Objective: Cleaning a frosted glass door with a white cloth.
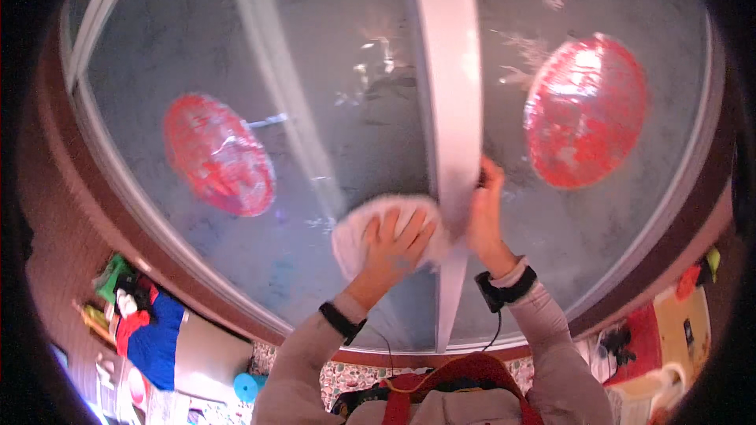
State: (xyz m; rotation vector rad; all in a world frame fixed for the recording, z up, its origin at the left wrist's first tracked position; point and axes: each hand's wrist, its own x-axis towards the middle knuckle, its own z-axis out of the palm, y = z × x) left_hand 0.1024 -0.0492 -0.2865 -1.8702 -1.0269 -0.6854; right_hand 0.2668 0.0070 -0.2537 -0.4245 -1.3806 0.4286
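My left hand (pixel 396 245) lies with fingers spread on a white cloth (pixel 351 239), pressing it against the left glass pane (pixel 348 147). The cloth's right edge reaches the white upright frame bar (pixel 452 100). On the bar's other side, my right hand (pixel 487 212) holds its edge, with the fingers partly hidden. A red oval decoration (pixel 220 153) is on the left pane. Another red oval decoration (pixel 587 112) is on the right pane (pixel 555 236), beyond my right hand.
Pale snowflake-like marks (pixel 525 50) show on the right pane. A brown surround (pixel 147 265) borders the white frame. Blue cloth (pixel 155 339) and other items lie at lower left; a wooden board (pixel 682 330) is at lower right. Thin cables hang from both wristbands.
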